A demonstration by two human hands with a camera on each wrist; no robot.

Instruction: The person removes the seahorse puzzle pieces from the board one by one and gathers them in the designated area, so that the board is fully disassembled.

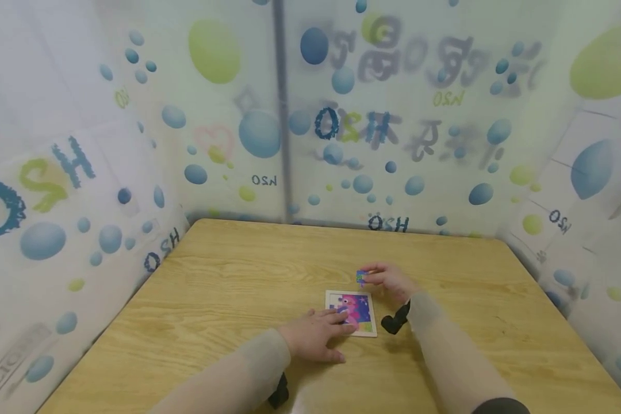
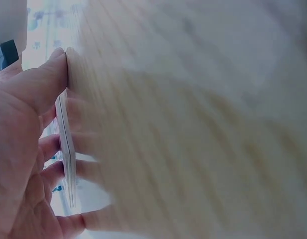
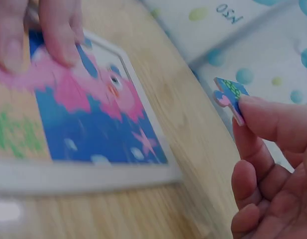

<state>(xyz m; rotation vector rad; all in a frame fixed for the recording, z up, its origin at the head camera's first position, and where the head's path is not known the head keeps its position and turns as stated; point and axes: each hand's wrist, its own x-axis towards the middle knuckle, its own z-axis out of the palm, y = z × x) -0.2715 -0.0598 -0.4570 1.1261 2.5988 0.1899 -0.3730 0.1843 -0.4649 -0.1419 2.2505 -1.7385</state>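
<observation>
A square puzzle tray with a raised white rim lies on the counter. Inside it, joined pieces form a picture: a pink sea creature with a round eye, deep blue water, a pink star and a sandy strip flecked with green. A bare white patch shows at the tray's far left, bordered by a stepped, interlocking edge.

The left hand lies across the tray, its fingers extended and loose, resting on the picture without clasping it and hiding its left part. The right hand is raised just beyond the tray's far right corner; its thumb and fingers pinch one small puzzle piece, thin and flat with a rounded knob, blue, green and pink. The thumb covers part of that piece.

The left wrist view catches the tray edge-on, with much of the counter blurred. The counter is pale, grained wood; behind hangs a whitish curtain printed with blue and green ovals and mirrored lettering.
</observation>
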